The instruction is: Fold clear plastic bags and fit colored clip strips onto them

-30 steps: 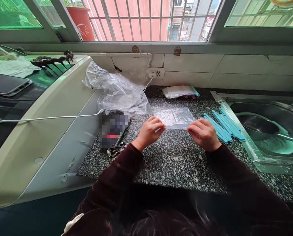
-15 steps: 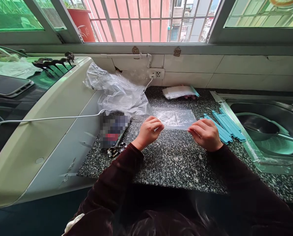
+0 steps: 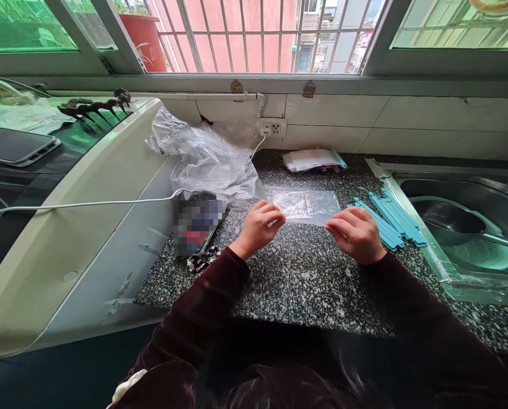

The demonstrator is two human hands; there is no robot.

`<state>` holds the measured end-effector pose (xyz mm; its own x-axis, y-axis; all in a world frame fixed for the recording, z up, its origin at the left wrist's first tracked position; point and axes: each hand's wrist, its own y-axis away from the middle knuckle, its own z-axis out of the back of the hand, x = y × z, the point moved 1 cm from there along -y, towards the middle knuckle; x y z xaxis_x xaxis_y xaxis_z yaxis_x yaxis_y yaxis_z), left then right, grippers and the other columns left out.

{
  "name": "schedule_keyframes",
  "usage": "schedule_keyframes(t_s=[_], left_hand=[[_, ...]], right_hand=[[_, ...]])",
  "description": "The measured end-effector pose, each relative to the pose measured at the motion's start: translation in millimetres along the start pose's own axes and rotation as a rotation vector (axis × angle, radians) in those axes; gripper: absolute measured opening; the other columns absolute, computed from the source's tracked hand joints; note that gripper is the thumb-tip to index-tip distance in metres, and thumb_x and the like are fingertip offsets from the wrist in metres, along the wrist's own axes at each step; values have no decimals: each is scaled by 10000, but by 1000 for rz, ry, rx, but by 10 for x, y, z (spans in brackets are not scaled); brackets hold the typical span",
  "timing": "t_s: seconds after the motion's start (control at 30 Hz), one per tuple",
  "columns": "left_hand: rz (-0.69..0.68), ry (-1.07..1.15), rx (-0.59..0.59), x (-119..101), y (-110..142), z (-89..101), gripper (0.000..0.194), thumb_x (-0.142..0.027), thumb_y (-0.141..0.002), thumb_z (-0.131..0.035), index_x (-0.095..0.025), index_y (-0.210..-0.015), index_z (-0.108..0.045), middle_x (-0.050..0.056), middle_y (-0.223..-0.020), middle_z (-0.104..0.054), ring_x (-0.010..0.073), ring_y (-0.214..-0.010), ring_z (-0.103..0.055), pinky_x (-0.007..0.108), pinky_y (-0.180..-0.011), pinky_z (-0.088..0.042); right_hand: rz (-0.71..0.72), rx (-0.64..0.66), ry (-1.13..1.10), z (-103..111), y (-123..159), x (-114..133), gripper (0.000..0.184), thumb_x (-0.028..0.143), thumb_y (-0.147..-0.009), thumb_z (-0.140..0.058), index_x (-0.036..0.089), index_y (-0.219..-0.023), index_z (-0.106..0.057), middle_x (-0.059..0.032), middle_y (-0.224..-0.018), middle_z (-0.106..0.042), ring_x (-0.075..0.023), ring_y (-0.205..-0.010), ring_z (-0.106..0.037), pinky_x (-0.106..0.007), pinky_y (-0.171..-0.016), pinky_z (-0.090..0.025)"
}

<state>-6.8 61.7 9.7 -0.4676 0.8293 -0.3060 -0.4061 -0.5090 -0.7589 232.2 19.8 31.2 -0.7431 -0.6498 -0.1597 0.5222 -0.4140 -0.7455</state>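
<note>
A small clear plastic bag (image 3: 307,204) lies flat on the speckled granite counter (image 3: 296,278). My left hand (image 3: 259,227) pinches its near left corner with curled fingers. My right hand (image 3: 356,234) pinches the near right corner the same way. Both hands hold the bag's near edge stretched between them. Several light blue strips (image 3: 389,218) lie just right of my right hand.
A crumpled clear plastic sheet (image 3: 206,159) lies at the back left. A phone (image 3: 196,224) on a white cable and some dark beads (image 3: 200,262) sit left of my hands. A stack of bags (image 3: 311,159) rests by the wall. A sink (image 3: 462,221) with a green colander is at right.
Hardly anything has moved. Both hands keep their pinch on the bag's near edge, with only a slight shift of the view.
</note>
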Motion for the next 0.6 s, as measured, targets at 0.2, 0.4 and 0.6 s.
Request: schedule_keyframes(t_s=[0.2,0.4,0.6], left_hand=[[-7,3,13,-1,-2,2,158,-205,-847,-577,-173,-701,-629,22,-701,-652,144,-711,-505,280,-680,-454],[49,-18,-14,26,11,12,150,-195,-842,-582,-175,-700,-628,18,-688,-642,147,-712,-503,273,-663,-447],[65,-21,-12,27,10,14,140,-197,-840,-581,-178,-710,-627,18,-694,-639,153,-725,-504,273,-664,-450]], right_hand=[[-11,11,4,12,9,-18,68,196,-807,-613,211,-741,-620,0,-700,-654,-156,-724,-516,-298,-699,-389],[-36,1,33,21,33,-58,75,208,-810,-612,210,-736,-624,-6,-713,-659,-162,-734,-533,-307,-714,-399],[-12,-25,37,40,24,-67,47,188,-790,-635,201,-747,-621,-12,-713,-663,-165,-731,-538,-310,-698,-408]])
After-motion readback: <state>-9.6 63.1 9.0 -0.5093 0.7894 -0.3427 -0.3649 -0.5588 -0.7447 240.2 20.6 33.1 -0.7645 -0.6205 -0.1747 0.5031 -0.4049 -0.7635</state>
